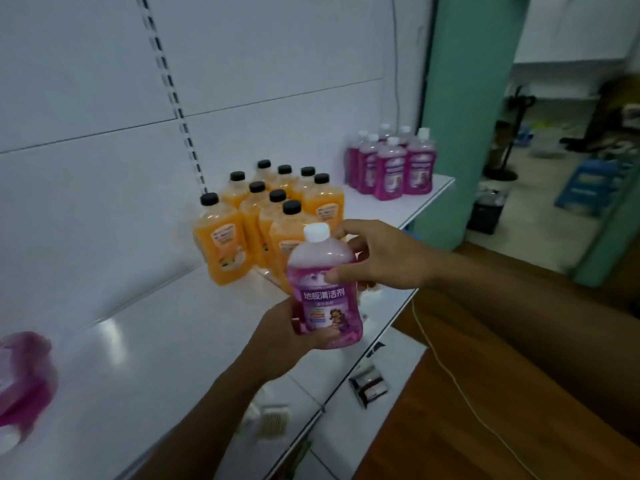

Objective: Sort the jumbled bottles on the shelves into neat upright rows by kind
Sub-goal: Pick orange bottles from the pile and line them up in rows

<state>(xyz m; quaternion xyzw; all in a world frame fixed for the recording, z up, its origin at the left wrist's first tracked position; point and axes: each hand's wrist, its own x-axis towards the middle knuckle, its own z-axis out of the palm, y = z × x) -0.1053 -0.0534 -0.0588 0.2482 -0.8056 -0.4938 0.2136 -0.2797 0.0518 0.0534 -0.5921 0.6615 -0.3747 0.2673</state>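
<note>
Purple bottle held above the shelf

Purple white-capped bottle (325,289) stands upright in both hands over the white shelf (180,344); the left hand (287,332) grips its base, the right hand (377,259) curls round its shoulder; behind, orange bottles (266,220) stand grouped; further right, purple bottles (391,164) stand together.

- White shelf (166,344)
- Orange bottles (266,216) upright mid-shelf, clustered toward the back
- Purple bottles (391,164) upright at the far right end
- Blurred purple bottle (24,379) at the left edge
</note>
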